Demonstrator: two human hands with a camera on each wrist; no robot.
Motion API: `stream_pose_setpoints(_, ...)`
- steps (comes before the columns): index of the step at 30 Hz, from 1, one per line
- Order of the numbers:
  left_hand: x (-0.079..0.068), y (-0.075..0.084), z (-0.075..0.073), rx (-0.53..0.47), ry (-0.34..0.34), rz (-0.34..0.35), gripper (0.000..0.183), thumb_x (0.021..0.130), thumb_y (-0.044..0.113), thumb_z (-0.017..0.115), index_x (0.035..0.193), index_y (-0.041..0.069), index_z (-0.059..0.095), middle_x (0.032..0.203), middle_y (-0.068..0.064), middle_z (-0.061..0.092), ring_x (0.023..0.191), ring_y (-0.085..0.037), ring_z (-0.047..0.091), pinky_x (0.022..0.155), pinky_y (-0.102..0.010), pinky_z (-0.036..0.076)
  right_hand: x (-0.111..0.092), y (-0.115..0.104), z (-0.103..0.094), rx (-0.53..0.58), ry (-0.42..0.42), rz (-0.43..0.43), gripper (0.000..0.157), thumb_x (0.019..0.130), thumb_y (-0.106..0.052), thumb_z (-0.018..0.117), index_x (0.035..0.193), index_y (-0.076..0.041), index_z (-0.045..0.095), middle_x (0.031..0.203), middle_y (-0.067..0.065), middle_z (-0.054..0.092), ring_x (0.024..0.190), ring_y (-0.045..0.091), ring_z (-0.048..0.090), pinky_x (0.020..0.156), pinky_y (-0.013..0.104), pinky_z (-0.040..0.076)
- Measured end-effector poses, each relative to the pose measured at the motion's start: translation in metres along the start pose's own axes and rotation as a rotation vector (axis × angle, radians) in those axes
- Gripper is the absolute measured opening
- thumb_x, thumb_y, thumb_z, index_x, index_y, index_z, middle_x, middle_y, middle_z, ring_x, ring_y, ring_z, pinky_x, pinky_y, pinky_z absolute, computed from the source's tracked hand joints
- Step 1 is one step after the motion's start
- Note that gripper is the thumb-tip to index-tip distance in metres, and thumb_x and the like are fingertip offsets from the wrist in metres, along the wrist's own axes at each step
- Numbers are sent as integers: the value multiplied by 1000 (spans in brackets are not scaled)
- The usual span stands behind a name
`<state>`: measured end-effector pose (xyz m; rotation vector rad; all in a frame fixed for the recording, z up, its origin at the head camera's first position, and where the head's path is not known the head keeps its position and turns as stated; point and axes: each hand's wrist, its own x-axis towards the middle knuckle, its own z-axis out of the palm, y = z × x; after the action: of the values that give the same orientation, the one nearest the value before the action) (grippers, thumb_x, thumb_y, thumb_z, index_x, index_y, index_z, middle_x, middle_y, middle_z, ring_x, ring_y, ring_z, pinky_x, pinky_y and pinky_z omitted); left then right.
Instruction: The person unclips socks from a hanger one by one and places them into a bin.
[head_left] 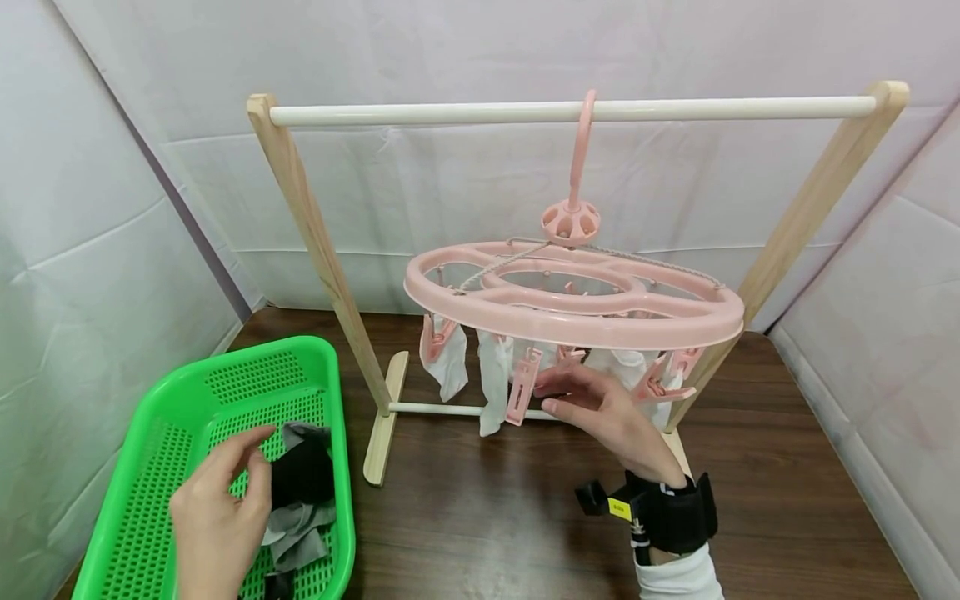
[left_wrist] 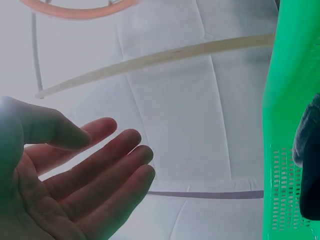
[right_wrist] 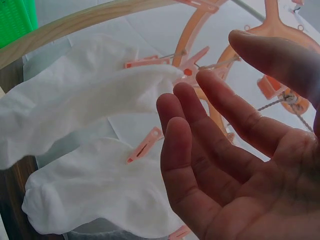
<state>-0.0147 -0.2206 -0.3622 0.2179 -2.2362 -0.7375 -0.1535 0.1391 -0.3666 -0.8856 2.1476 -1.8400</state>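
A pink oval clip hanger (head_left: pixel 480 310) hangs by its hook, with white socks (head_left: pixel 495 375) clipped beneath it. In the right wrist view, two white socks (right_wrist: pixel 95 185) dangle from pink clothespins (right_wrist: pixel 145 145). My right hand (head_left: pixel 611 417) is just under the hanger's front rim, close beside a pink clothespin (head_left: pixel 523 387). Its fingers are loosely bent and nothing shows between them. Over the green basket (head_left: pixel 341 467) is my left hand (head_left: pixel 225 500), fingers relaxed and holding nothing, left of a black sock (head_left: pixel 303 473) and crumpled grey socks (head_left: pixel 300 537).
A white rod (head_left: pixel 450 113) between wooden legs (head_left: pixel 315 225) carries the hanger. The stand's foot (head_left: pixel 386 425) is right of the basket on the dark wooden table (head_left: pixel 465 517). White cloth walls (head_left: pixel 420 50) enclose the back and sides.
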Motion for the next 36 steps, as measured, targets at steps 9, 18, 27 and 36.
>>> stream_pose_setpoints(9,-2,7,2,-19,26,59,26,84,-12,56,98,2,73,92,-11,72,79,1,62,70,-9,40,5,4,1,-9,77,9,23,95,-9,63,115,0,60,118,12,60,112,25,56,91,33,47)
stream_pose_setpoints(18,-4,18,2,-3,-5,94,24,84,-12,59,98,2,73,90,-12,71,74,-28,67,66,-13,41,21,7,29,115,320,-132,14,96,1,56,85,-6,53,120,-1,58,110,15,53,88,29,43)
stream_pose_setpoints(27,-6,24,10,-44,-25,229,26,80,-15,63,98,2,72,91,-12,71,74,-28,68,63,-23,49,39,3,49,316,329,-194,60,92,5,58,147,-9,37,136,1,52,130,23,42,105,45,33)
stream_pose_setpoints(36,-11,30,15,-65,-59,306,31,75,-16,67,98,4,72,91,-11,71,68,-23,67,53,-28,49,46,0,57,313,312,-244,50,92,0,62,138,-13,46,131,3,55,126,25,48,106,43,35)
